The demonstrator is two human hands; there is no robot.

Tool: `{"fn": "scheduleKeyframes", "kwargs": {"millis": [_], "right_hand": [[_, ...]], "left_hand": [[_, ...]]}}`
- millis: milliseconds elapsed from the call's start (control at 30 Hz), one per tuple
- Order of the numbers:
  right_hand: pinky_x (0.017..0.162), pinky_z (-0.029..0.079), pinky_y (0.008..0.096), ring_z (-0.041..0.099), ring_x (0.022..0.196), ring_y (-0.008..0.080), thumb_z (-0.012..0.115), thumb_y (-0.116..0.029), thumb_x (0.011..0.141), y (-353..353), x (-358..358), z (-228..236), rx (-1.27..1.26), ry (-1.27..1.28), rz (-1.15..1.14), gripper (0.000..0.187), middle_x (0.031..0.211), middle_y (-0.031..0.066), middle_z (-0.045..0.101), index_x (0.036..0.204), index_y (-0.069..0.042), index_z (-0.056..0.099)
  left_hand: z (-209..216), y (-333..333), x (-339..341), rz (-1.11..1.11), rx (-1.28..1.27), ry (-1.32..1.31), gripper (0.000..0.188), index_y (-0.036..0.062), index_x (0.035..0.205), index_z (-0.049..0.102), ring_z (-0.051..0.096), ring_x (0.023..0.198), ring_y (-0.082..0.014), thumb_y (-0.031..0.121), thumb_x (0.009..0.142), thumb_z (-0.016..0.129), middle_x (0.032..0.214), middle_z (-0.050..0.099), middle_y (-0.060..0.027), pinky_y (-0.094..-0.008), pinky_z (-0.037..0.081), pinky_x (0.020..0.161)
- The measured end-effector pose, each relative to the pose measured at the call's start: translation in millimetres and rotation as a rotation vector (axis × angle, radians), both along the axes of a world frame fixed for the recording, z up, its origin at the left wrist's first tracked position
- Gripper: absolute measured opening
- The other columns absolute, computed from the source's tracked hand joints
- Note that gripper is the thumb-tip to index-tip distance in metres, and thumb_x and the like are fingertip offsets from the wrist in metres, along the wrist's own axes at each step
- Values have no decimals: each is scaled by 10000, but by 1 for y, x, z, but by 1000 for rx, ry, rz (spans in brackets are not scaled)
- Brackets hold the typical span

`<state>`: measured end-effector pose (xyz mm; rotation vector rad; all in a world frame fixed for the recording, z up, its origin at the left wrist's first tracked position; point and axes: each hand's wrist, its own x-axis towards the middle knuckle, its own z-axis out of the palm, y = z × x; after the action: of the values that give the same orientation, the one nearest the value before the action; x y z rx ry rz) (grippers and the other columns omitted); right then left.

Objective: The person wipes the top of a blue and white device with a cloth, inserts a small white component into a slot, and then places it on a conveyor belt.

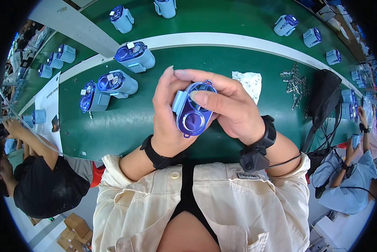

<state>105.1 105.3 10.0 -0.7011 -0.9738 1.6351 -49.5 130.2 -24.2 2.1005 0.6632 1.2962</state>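
Observation:
Between my hands is a light blue plastic case (194, 121) with a glossy dark blue oval top. Its top carries two round parts and a small loop at either end. My left hand (164, 119) cups the case from the left and below, fingers curled round its far side. From the right, my right hand (238, 110) grips it too, its thumb lying over the upper round part. Three similar cases, one farther back (138, 59), one in the middle (123, 86) and one nearer (96, 100), stand to the left, each with a small white piece on top.
On the green table (125, 134), a crumpled white sheet (248, 86), a pile of small metal parts (295, 82) and a black bag with cables (325, 90) lie to the right. A white rail (222, 40) crosses behind. Co-workers sit at the left (49, 180) and right (348, 185).

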Motion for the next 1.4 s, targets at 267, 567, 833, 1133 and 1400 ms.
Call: {"fn": "scheduleKeyframes", "kwargs": {"millis": [267, 567, 833, 1133, 1400], "right_hand": [[938, 474, 296, 606, 1055, 163, 538, -201, 963, 14, 2, 5, -128, -14, -29, 419, 1201, 123, 608, 1310, 34, 517], [958, 455, 390, 558, 1142, 269, 599, -240, 917, 16, 2, 13, 219, -276, -161, 413, 1216, 151, 575, 1241, 14, 563], [811, 446, 392, 546, 938, 297, 767, -86, 679, 8, 18, 40, 1048, -1158, -497, 259, 962, 93, 591, 926, -45, 698], [723, 437, 382, 536, 825, 278, 791, -53, 626, 1, 5, 49, 1087, -1360, -567, 254, 864, 74, 598, 860, -48, 694], [684, 440, 348, 540, 795, 279, 778, -7, 638, -4, -7, 42, 947, -1317, -682, 240, 818, 88, 593, 858, -26, 683]], "left_hand": [[3, 6, 9, 158, -64, 33, 1108, 1, 1460, 156, 604, 1014, -282, 105, 640, 894, 1169, 545, -186, -384, 496, 863], [-2, 4, 4, 138, -47, -95, 1084, -6, 1449, 202, 581, 1049, -284, 131, 633, 903, 1186, 528, -200, -379, 483, 893], [-5, 8, -2, 177, 35, -109, 985, 12, 1441, 234, 568, 1059, -317, 87, 677, 851, 1222, 519, -220, -401, 481, 880], [-10, 12, -2, 252, 164, -91, 896, -3, 1407, 297, 552, 1049, -397, 68, 676, 811, 1224, 523, -243, -450, 464, 880], [0, 9, -6, 314, 191, 83, 939, 36, 1441, 228, 574, 1051, -299, 54, 704, 809, 1237, 519, -226, -372, 488, 872]]}}
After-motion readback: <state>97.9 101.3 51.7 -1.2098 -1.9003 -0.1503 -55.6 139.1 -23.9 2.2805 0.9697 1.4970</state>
